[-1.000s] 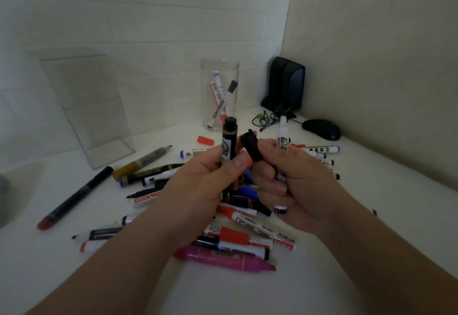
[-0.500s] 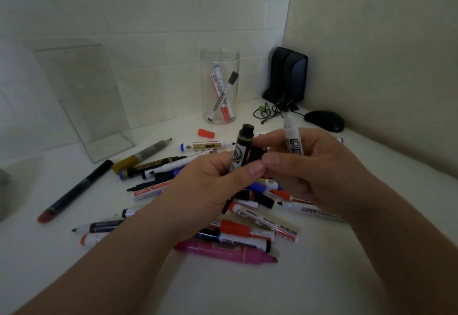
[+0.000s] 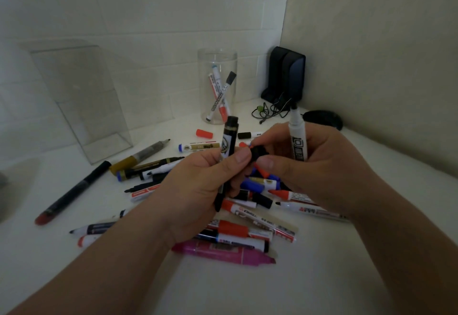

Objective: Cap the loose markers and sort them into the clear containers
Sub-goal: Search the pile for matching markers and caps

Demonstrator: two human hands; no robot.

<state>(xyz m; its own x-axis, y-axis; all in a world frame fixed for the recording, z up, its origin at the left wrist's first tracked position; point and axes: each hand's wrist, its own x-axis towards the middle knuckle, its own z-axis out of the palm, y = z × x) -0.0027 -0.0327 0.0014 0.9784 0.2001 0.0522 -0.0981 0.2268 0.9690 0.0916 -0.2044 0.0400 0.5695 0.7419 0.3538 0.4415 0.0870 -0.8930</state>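
Note:
My left hand (image 3: pixel 205 185) grips a black marker (image 3: pixel 229 138) upright, its top end bare. My right hand (image 3: pixel 309 166) holds a white marker (image 3: pixel 297 138) upright with its black tip showing, and pinches a black cap (image 3: pixel 259 152) between thumb and fingers, right beside my left thumb. Below both hands lies a pile of loose markers (image 3: pixel 247 230) in red, blue, black and pink. A round clear jar (image 3: pixel 218 86) at the back holds three markers. A tall clear box (image 3: pixel 81 101) stands at the back left.
A long black pen with a red end (image 3: pixel 71 193) lies at the left. A loose red cap (image 3: pixel 204 133) sits near the jar. A black speaker (image 3: pixel 285 76), tangled cable (image 3: pixel 270 111) and a black mouse (image 3: pixel 324 118) fill the back right corner by the wall.
Both hands have shifted slightly right and up together. The black cap stays pinched in my right fingers beside the black marker.

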